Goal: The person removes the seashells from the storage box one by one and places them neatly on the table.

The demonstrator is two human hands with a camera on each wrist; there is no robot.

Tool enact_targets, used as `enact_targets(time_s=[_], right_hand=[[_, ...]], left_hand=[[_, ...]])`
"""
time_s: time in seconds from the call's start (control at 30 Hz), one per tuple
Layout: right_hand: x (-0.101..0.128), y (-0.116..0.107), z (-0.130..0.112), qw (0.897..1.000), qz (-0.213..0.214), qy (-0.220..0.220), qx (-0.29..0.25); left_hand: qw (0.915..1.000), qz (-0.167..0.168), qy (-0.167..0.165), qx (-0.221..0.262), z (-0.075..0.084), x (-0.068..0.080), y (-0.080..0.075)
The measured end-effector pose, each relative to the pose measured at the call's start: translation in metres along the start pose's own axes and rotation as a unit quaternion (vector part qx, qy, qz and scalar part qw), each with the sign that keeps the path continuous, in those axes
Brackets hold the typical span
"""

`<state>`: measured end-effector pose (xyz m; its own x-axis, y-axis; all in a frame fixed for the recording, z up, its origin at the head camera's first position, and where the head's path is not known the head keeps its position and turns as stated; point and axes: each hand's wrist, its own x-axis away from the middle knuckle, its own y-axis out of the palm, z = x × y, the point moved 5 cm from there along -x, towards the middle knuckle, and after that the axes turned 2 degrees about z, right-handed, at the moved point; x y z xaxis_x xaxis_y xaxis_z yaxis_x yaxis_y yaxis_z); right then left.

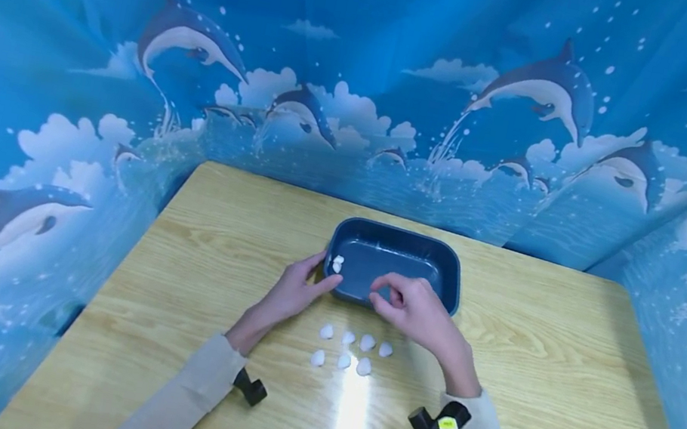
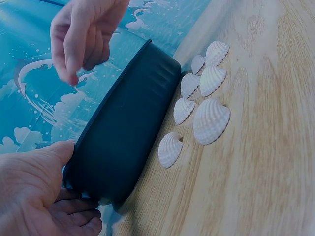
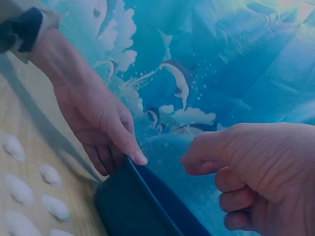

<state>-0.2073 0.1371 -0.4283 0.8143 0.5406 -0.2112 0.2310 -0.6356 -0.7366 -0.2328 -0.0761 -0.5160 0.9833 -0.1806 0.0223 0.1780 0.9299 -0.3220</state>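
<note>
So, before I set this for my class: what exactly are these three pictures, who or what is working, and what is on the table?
No machine here: a person works with two bare hands. The wide picture comes from a camera on the head, looking down at a wooden table with dolphin-printed blue cloth behind it. The other two come from small cameras strapped to each wrist, so they show the same scene from very close.

On the table stands a dark blue tub, with a white shell inside near its left wall. Seven more white shells lie in two rows in front of it.

The left hand holds the tub's left end, thumb on the rim. The right hand hovers over the tub's near edge with its fingers curled, holding nothing that I can see.
</note>
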Motion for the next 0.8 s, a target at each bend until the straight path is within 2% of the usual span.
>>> enact_targets(time_s=[0.2, 0.47, 0.8], right_hand=[[-0.024, 0.006, 0.023, 0.998, 0.038, 0.031, 0.045], [-0.042, 0.031, 0.050, 0.997, 0.015, 0.065, 0.040], [-0.045, 0.037, 0.054, 0.997, 0.010, 0.059, 0.047]], left_hand=[[0.9998, -0.001, -0.017, -0.008, 0.000, -0.001, 0.000], [1.0000, -0.002, -0.009, -0.003, 0.001, 0.001, 0.001], [0.9999, 0.001, -0.013, 0.002, 0.000, 0.000, 0.000]])
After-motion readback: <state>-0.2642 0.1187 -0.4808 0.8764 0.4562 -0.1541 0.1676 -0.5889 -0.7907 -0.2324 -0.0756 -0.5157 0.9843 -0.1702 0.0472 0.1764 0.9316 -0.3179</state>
